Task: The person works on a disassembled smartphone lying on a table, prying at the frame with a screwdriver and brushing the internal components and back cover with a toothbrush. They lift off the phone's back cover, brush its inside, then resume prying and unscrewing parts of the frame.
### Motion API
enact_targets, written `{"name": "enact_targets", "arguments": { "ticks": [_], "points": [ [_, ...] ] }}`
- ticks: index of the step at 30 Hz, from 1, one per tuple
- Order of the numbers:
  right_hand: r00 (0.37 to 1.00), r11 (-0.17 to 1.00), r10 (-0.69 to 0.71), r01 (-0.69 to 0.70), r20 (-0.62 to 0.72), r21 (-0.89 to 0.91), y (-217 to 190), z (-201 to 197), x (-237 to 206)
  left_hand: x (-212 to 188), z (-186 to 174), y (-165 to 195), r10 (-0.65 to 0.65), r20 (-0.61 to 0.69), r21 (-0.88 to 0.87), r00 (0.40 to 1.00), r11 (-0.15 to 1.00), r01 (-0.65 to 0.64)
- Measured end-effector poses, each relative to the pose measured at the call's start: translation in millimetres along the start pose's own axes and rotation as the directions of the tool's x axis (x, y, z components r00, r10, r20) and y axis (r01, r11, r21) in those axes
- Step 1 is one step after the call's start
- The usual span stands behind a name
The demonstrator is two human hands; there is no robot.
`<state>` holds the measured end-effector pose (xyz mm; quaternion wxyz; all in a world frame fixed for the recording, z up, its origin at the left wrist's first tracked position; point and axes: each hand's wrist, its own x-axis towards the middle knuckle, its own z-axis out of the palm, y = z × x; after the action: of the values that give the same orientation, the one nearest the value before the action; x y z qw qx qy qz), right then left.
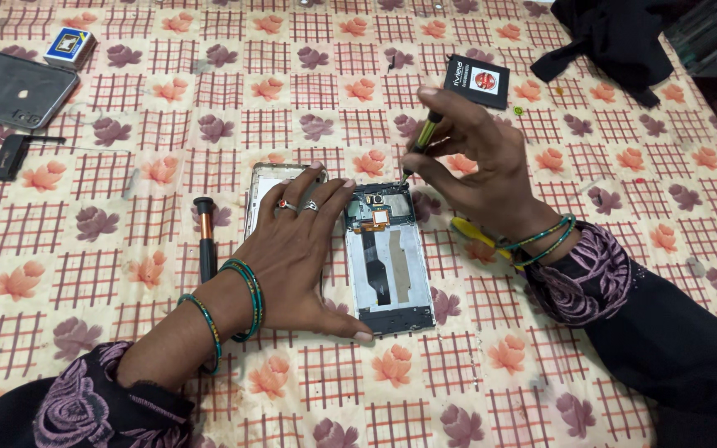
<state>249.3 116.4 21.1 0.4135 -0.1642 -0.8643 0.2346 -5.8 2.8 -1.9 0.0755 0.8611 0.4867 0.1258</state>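
The opened phone [387,257] is pressed flat by the left hand [296,249]; the screwdriver [419,143], pinched in the right hand [475,158], could slip, probably scratching the circuit board [379,207].

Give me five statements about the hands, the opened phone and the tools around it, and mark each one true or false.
1. The right hand holds a small screwdriver with its tip at the top of the opened phone. True.
2. The left hand is lifted clear of the table. False: it lies flat beside the phone, touching it.
3. A black-handled tool lies left of the left hand. True.
4. The phone's back cover is on. False: its insides are exposed.
5. A small box sits at the far left. True.
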Motion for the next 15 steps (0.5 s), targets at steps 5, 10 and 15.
{"name": "enact_targets", "arguments": {
  "ticks": [5, 10, 15],
  "points": [
    [0.997, 0.99, -0.028, 0.018, 0.071, 0.141, -6, -5, 2, -1, 1, 0, 0.011, -0.019, -0.003, 1.0, 1.0, -0.011],
    [0.994, 0.998, -0.06, 0.06, 0.091, 0.002, -15, -5, 3, -1, 1, -1, 0.015, -0.019, -0.001, 1.0, 1.0, -0.015],
    [1.0, 0.996, -0.012, 0.014, 0.026, -0.088, -9, -4, 6, -2, 1, 0, 0.021, -0.035, -0.017, 0.999, 1.0, -0.022]
  ]
}}
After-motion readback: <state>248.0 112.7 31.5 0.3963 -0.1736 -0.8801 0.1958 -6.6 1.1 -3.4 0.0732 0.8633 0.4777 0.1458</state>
